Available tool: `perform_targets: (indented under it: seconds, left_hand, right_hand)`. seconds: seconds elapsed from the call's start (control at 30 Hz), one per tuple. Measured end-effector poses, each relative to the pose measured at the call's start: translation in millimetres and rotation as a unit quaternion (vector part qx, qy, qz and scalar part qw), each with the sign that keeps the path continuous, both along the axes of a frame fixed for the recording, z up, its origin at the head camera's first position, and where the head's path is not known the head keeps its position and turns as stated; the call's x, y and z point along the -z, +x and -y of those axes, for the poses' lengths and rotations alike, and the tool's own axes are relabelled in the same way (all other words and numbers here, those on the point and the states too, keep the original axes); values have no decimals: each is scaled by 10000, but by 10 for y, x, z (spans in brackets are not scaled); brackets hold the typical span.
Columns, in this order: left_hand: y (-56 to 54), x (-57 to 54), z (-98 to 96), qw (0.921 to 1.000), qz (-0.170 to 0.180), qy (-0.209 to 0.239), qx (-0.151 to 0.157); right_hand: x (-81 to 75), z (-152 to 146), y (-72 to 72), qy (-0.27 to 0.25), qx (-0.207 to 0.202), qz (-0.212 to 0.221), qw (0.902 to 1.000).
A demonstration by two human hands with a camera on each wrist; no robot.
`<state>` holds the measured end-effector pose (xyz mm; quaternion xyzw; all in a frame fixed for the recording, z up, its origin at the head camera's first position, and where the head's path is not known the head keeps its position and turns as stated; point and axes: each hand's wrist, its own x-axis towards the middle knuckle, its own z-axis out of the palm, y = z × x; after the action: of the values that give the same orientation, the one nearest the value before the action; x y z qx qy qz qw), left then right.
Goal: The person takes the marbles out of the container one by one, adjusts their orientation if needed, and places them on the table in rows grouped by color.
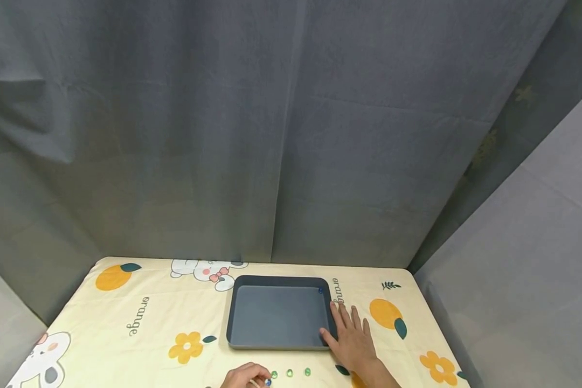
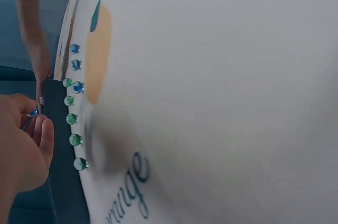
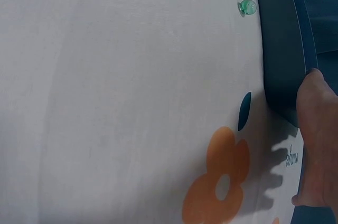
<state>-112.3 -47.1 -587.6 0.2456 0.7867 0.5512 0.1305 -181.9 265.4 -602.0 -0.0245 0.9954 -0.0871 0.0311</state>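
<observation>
My left hand (image 1: 246,375) is at the bottom edge of the head view, in front of the tray. In the left wrist view its fingertips pinch a blue marble (image 2: 33,113). Spread over the right rim of the dark grey tray (image 1: 278,318) lies my right hand (image 1: 353,339), fingers straight, thumb on the near right corner. One blue marble (image 1: 320,290) sits inside the tray's far right corner. Along the tray's near side runs a row of green marbles (image 2: 71,119), with several blue marbles (image 2: 76,65) at one end.
A cream tablecloth (image 1: 140,355) with printed oranges, flowers and rabbits covers the table. Grey curtains (image 1: 199,134) hang behind it, and a pale grey panel (image 1: 528,258) stands along the right side.
</observation>
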Motion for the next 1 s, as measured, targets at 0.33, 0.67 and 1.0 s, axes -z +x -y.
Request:
perform_targets:
  seconds: [0.33,0.67,1.0]
  left_hand:
    - [163,393,126,9917,-1247,74,297]
    - [371,357,91,9312,-3560,-772,118]
    - [315,387,127,9375,-3419,-578,287]
  right_hand:
    - [-2,1,-6,6,-14,-21,10000]
    - [0,2,3,-70,4,68,10000]
    - [31,0,-11,-51,56,0,10000]
